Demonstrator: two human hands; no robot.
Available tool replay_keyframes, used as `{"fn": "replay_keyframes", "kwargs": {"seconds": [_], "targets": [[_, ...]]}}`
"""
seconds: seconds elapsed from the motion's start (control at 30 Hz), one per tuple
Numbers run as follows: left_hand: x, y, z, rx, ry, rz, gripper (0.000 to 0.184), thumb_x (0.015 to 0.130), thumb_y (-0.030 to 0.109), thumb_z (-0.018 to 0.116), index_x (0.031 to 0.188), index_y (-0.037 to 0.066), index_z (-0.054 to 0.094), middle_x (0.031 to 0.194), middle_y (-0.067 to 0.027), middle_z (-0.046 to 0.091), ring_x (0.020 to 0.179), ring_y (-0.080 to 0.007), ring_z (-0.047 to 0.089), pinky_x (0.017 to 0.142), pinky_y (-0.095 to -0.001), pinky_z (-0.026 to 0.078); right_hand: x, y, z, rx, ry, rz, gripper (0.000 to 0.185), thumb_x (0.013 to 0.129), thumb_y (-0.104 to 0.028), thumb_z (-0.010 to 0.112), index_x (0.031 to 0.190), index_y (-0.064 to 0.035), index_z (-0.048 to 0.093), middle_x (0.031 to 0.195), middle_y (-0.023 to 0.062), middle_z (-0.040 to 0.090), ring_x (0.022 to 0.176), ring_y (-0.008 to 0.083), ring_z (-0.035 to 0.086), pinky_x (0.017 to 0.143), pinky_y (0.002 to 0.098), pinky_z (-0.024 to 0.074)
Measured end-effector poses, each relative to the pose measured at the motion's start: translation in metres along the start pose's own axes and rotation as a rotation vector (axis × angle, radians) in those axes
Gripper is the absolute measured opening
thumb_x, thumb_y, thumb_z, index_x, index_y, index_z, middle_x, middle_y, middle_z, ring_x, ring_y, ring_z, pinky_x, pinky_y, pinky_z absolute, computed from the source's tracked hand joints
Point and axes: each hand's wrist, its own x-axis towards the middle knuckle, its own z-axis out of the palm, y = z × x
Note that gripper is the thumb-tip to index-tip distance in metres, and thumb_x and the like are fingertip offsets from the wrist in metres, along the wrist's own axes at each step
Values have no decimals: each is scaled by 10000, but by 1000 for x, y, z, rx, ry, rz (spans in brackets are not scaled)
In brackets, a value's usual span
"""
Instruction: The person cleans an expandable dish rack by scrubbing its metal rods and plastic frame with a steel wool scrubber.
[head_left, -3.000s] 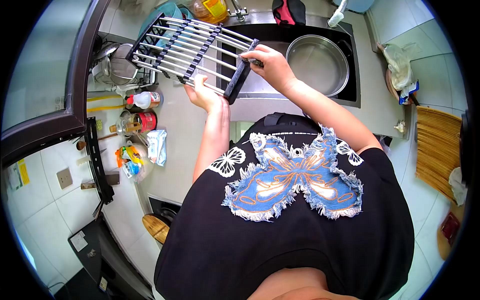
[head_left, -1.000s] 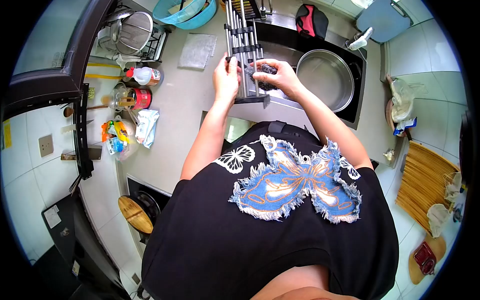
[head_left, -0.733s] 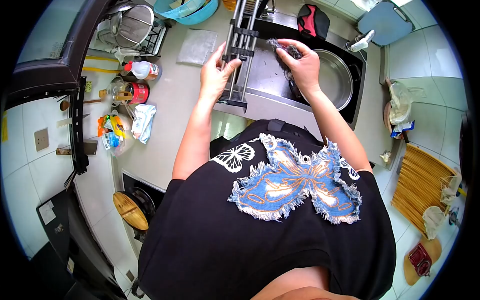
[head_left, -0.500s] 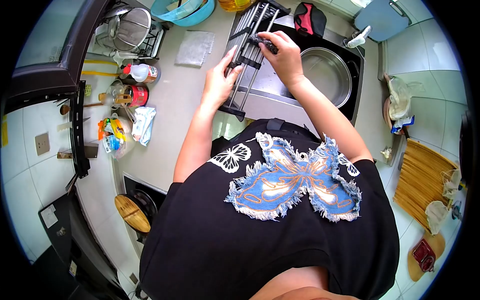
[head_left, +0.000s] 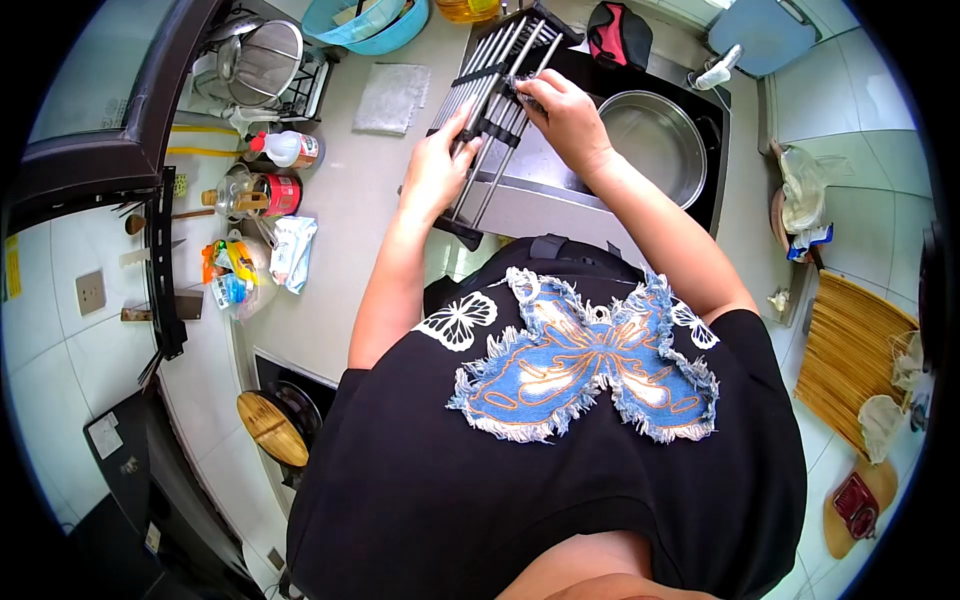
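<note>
My left hand [head_left: 437, 168] is closed around the side of a metal rack [head_left: 505, 48], which has parallel steel rods and black plastic end pieces. The rack is held tilted over the near-left part of the sink [head_left: 545, 165]. In my right hand [head_left: 570, 122] is a dark, shiny steel wool scrubber [head_left: 517, 86], pinched by the fingers and pressed against the rods. Most of the scrubber is hidden by the fingers. To the right of the rack, a round steel pan [head_left: 655, 150] sits in the sink.
A grey cloth [head_left: 392, 98] lies on the counter at left, with blue basins [head_left: 385, 28] behind it. Bottles [head_left: 287, 150] and packets [head_left: 291, 255] line the left wall. A red and black pouch [head_left: 620, 38] and the faucet [head_left: 718, 68] are beyond the sink.
The rack has rolled, so more of its rods face up and its near end has shifted slightly. My right hand has moved a little down along with the scrubber, which shows less now.
</note>
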Motion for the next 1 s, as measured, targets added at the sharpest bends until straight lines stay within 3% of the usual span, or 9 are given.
{"fn": "replay_keyframes", "kwargs": {"seconds": [0.2,0.3,0.4,0.5,0.53,0.67,0.8,0.93,1.0], "targets": [[0,2,7,-19,27,7,585,960,167,698,1513,177,508,1401,-181,621,1292,-348,603,1053,-390,488,-7,-3,2,-28,-17,-63,261,801,-66,770,1051,-54,692,976,108,652,885,319,677,799,391,576],[0,4,3,50,1,-3,589,958,167,700,1515,187,506,1398,-186,621,1280,-355,611,1047,-393,493,-11,2,3,-146,-146,-262,312,762,-72,779,1060,-72,686,984,101,650,911,314,673,814,391,572],[1,13,-3,61,-42,-50,597,957,165,701,1519,202,503,1399,-189,619,1271,-360,616,1044,-390,496,-6,18,-4,-87,-49,-93,293,767,-49,773,1041,-83,675,979,97,649,921,307,674,827,395,573],[3,8,2,8,-16,-7,595,958,162,700,1519,192,504,1399,-198,617,1270,-357,620,1044,-382,494,-16,7,-3,31,-85,-69,282,778,-53,774,1039,-78,672,978,98,652,928,308,675,830,400,572],[3,6,3,9,-19,-4,595,958,162,700,1519,192,504,1399,-198,617,1270,-357,620,1044,-382,494,-19,4,1,-24,-77,-177,269,786,-62,776,1033,-75,672,962,99,657,918,313,677,825,403,572],[8,2,6,-36,-32,-19,585,958,162,700,1511,136,509,1398,-207,623,1284,-333,622,1058,-369,483,-15,16,-5,30,-64,7,268,804,-34,749,1046,-69,638,983,119,649,928,332,670,822,407,565],[8,8,5,-28,-21,8,582,955,153,701,1504,104,516,1397,-209,629,1302,-309,617,1076,-358,469,-16,8,-7,27,-244,-39,227,818,-83,747,999,-63,611,965,129,651,937,344,670,842,422,558],[9,4,7,-96,-54,-44,579,956,143,700,1504,108,519,1402,-211,627,1308,-288,616,1084,-348,461,-4,24,-11,51,-78,160,242,816,-91,738,1008,-51,598,978,154,654,962,364,666,854,442,550],[7,8,9,-81,-35,-29,585,954,143,701,1508,114,515,1394,-213,631,1302,-293,620,1079,-349,465,-9,17,-8,52,-154,75,246,817,-96,742,1011,-52,597,973,155,658,955,367,668,855,445,549]]}}
